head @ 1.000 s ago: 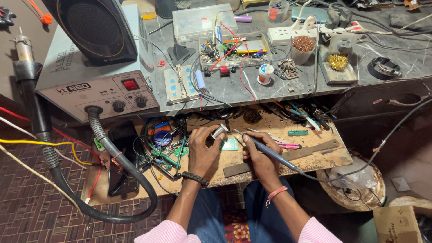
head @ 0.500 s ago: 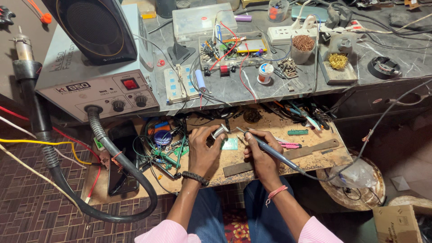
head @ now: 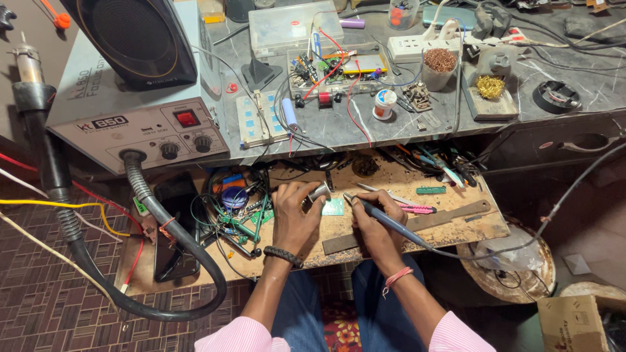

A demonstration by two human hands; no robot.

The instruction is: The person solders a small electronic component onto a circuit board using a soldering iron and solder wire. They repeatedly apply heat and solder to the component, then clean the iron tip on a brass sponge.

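Left arm: reaches forward from the pink sleeve, forearm bare, dark beaded band at the wrist.
Left hand (head: 297,218): palm down, fingers curled, thumb and forefinger pinched together at the tip.
Right arm: angles in from the right, pink cuff low, red thread on the wrist.
Right hand (head: 378,225): closed in a pen grip, knuckles up, just beside the left.

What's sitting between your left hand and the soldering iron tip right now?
In the head view, a small green circuit board lies on the wooden board between the left hand and the soldering iron tip.
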